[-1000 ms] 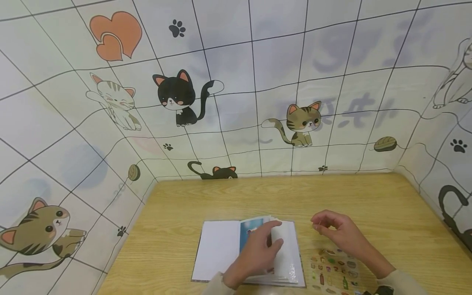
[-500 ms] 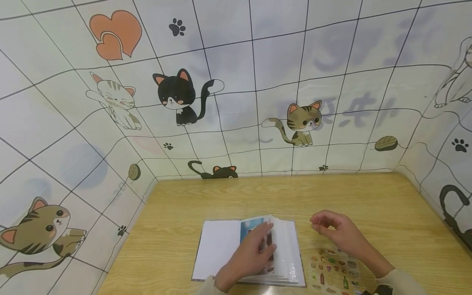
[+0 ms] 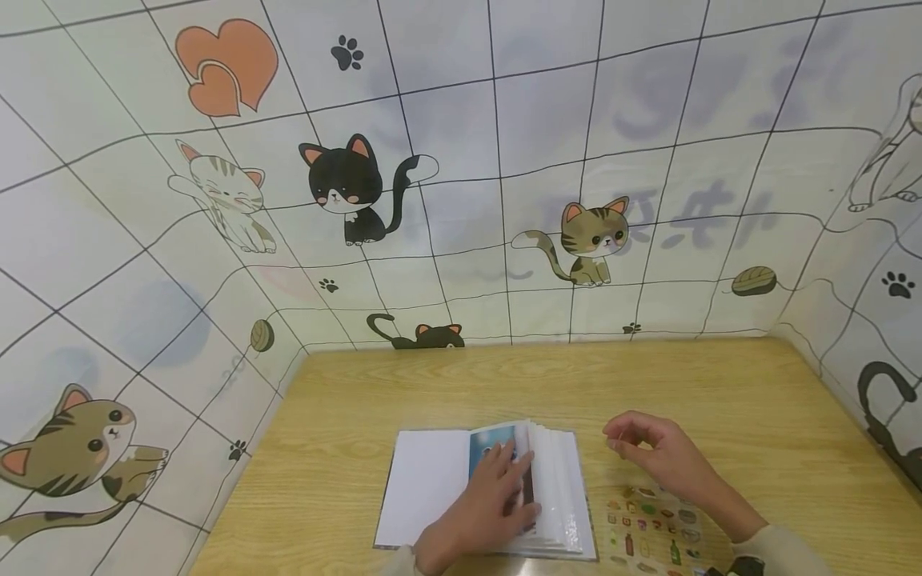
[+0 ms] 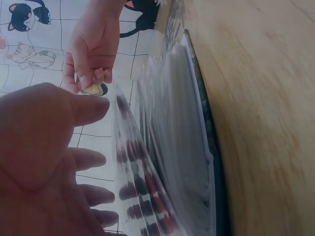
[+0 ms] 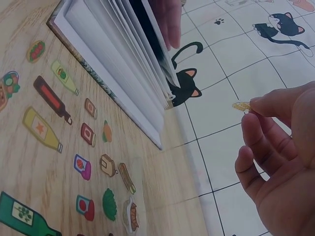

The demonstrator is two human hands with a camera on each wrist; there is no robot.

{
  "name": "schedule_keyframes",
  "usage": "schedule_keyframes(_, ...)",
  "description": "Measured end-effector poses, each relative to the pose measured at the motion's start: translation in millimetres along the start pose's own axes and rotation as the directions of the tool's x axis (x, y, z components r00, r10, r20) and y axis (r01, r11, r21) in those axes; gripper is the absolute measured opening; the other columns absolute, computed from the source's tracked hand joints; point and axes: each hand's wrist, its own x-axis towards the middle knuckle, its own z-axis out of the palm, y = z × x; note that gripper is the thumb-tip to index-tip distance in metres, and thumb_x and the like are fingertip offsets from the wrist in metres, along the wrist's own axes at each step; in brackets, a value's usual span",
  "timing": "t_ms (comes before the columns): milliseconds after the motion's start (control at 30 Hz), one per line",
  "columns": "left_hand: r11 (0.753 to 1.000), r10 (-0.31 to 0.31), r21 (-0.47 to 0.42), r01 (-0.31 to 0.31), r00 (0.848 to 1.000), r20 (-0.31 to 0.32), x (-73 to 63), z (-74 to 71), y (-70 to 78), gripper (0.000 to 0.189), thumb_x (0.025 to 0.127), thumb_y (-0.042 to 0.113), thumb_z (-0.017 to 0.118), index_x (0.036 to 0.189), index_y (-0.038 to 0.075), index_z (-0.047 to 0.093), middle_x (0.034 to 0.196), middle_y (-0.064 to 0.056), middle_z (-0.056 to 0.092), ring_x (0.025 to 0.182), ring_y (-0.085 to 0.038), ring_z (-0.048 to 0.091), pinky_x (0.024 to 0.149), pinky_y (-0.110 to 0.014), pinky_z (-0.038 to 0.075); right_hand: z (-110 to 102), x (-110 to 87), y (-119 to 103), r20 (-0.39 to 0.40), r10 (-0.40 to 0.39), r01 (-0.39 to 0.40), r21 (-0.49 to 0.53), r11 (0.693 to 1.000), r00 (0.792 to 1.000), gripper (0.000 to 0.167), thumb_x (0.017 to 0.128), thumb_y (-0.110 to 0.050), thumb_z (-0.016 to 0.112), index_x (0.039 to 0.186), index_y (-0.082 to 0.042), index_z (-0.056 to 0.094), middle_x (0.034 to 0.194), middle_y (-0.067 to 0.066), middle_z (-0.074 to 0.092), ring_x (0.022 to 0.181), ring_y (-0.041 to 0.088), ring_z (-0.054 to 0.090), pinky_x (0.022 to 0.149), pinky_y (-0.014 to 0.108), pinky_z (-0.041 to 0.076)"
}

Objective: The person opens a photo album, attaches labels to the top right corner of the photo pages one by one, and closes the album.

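1. Album [image 3: 423,488]: spread on the counter [image 3: 461,380], front cover folded out to the person's left. Covers look stiff; best taken by an outer edge.
2. Clear-sleeved pages [image 3: 556,492]: thin, fanned, glossy. Likely floppy and slippery; lift singly by the free edge, as hard pulling could crease them.
3. Small yellowish sticker [image 5: 240,105]: held above the counter, right of the album. Probably near weightless, bendy, tacky-backed, easily torn or folded; rim hold suits it.
4. Sticker sheet [image 3: 651,528]: flat beside the album, see-through, food and bottle prints. Likely limp; corner hold best.
5. Left of the two hands [image 3: 491,500]: fingers extended, laid over the picture page [image 3: 483,448]; grips nothing. Firmness of contact: cannot tell.
6. Right hand [image 3: 666,450]: thumb and forefinger pinch the sticker; other fingers loosely bent.
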Motion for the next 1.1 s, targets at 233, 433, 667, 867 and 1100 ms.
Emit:
schedule_keyframes(233, 0.999, -0.036, 0.01, 0.036, 0.998, 0.045, -5.3, 0.1, -1.7, 0.066, 0.101, 0.05, 0.046, 0.157, 0.02, 0.031, 0.164, -0.017, 0.017, 0.151, -0.037, 0.013, 0.118, -0.057, 0.021, 3.6, 2.0, 0.3, 0.005, 0.008, -0.008, 0.017, 1.0, 1.0, 0.016, 0.09, -0.003, 0.069, 0.1, -0.016, 0.07, 0.09, -0.008, 0.069, 0.073, 0.009, 0.06, 0.064, 0.025, 0.051)
schedule_keyframes(433, 0.997, -0.002, 0.083, -0.004, 0.998, 0.068, -7.4, 4.3, -5.0, 0.066, 0.102, 0.05, 0.044, 0.157, 0.018, 0.029, 0.165, -0.017, 0.014, 0.152, -0.034, 0.013, 0.118, -0.054, 0.021, 6.9, 3.4, 0.4, 0.009, 0.01, -0.01, 0.012, 1.0, 1.0, 0.016, 0.09, -0.003, 0.069, 0.1, -0.016, 0.069, 0.09, -0.008, 0.069, 0.073, 0.009, 0.06, 0.064, 0.025, 0.05)
schedule_keyframes(667, 0.989, -0.102, 0.12, 0.091, 0.991, 0.092, -10.0, 8.7, 0.3, 0.066, 0.099, 0.057, 0.046, 0.157, 0.032, 0.027, 0.167, -0.004, 0.009, 0.153, -0.026, 0.006, 0.12, -0.052, 0.017, 9.6, 5.0, -0.5, 0.011, 0.017, -0.017, 0.007, 1.0, 1.0, 0.016, 0.09, -0.003, 0.07, 0.1, -0.016, 0.069, 0.09, -0.009, 0.069, 0.073, 0.009, 0.06, 0.063, 0.025, 0.05)
schedule_keyframes(867, 0.972, -0.093, 0.226, 0.068, 0.99, 0.102, -9.0, 10.4, 4.8, 0.068, 0.1, 0.056, 0.044, 0.158, 0.027, 0.025, 0.167, -0.007, 0.011, 0.153, -0.027, 0.007, 0.119, -0.054, 0.019, 12.5, 6.9, -2.3, 0.016, 0.015, -0.015, 0.013, 1.0, 1.0, 0.016, 0.09, -0.004, 0.07, 0.1, -0.016, 0.069, 0.09, -0.008, 0.068, 0.072, 0.009, 0.06, 0.062, 0.025, 0.05)
schedule_keyframes(1100, 0.945, -0.044, 0.328, 0.011, 0.995, 0.094, -10.2, 13.7, 3.5, 0.067, 0.102, 0.053, 0.042, 0.158, 0.02, 0.027, 0.165, -0.013, 0.015, 0.152, -0.03, 0.013, 0.117, -0.056, 0.025, 16.6, 10.2, -2.4, 0.027, 0.032, -0.033, 0.025, 0.999, 0.999, 0.018, 0.09, -0.002, 0.069, 0.1, -0.017, 0.07, 0.09, -0.009, 0.069, 0.072, 0.01, 0.061, 0.063, 0.025, 0.051)
